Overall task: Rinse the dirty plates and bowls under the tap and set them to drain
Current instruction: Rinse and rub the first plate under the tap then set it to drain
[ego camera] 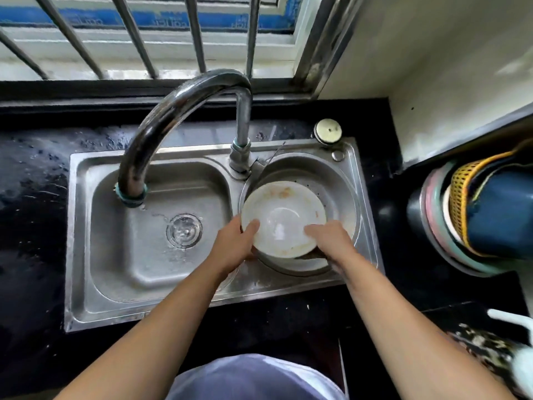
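Head view — scene: a steel double sink (pixel 86 255) set in a dark worktop (pixel 28 197), with a window grille behind it at 12 o'clock.
Tap: the curved spout (pixel 173 111) swings to 9 o'clock and ends over the left basin, above the drain (pixel 184 230); no stream of water can be made out.
Dirty bowl: a white bowl (pixel 284 217) with orange food smears near its far rim, held over the round right basin (pixel 340 180) — well to the 3 o'clock side of the spout mouth.
Beneath it: another dish seems to lie in the right basin, mostly hidden.
Left hand: the left hand (pixel 233 246) has its grip closed on the bowl's rim at 8 o'clock, thumb on the inside.
Right hand: the right hand (pixel 331 241) has its grip closed on the rim at 4 o'clock, fingers curled over the edge.
Draining spot: stacked basins and a yellow basket (pixel 461 197) stand at 3 o'clock on the worktop; whether they serve as the rack I cannot tell.
Step in hand: probably carrying the bowl to the water.
Doing it well: move it toward 9 o'clock until the smeared rim sits under the spout, tilt it so runoff falls into the left basin, and keep both grips firm — a wet rim is likely slippery.
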A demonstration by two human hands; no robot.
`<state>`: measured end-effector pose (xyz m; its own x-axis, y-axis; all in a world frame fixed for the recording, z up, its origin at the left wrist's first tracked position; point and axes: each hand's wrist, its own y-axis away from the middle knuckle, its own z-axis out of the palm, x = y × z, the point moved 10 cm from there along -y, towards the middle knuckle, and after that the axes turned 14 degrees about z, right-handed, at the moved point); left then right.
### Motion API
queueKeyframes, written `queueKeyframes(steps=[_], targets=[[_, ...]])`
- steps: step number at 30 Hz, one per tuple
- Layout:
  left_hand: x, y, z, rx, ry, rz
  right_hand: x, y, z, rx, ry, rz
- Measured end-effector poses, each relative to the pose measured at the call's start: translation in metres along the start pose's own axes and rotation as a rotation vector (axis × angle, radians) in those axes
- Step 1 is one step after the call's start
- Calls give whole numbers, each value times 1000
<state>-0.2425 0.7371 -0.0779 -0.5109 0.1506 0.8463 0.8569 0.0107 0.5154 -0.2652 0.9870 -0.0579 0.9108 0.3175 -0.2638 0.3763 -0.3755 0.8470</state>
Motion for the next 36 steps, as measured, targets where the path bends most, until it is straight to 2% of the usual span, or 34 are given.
queueKeyframes(steps=[3,6,10,16,21,26,28,31,36], targets=[[10,-22,-5,14,-333,62,16,-16,29,-153,-229,125],[16,-37,-3,12,-537,72,18,-34,46,-142,-260,138],[24,-57,15,-55,-660,116,29,-56,63,-142,-303,222],[35,-88,25,-134,-904,164,42,-67,86,-291,-322,378],[32,-90,28,-227,-967,202,53,-57,115,-499,-305,561],[43,-81,33,-252,-1032,340,69,-41,144,-729,-304,708],[39,-81,37,-289,-1067,359,74,-40,145,-719,-234,697],[28,-81,38,-321,-1088,328,76,-50,139,-589,-102,604],[17,-76,32,-310,-1054,303,80,-64,133,-471,-55,519]])
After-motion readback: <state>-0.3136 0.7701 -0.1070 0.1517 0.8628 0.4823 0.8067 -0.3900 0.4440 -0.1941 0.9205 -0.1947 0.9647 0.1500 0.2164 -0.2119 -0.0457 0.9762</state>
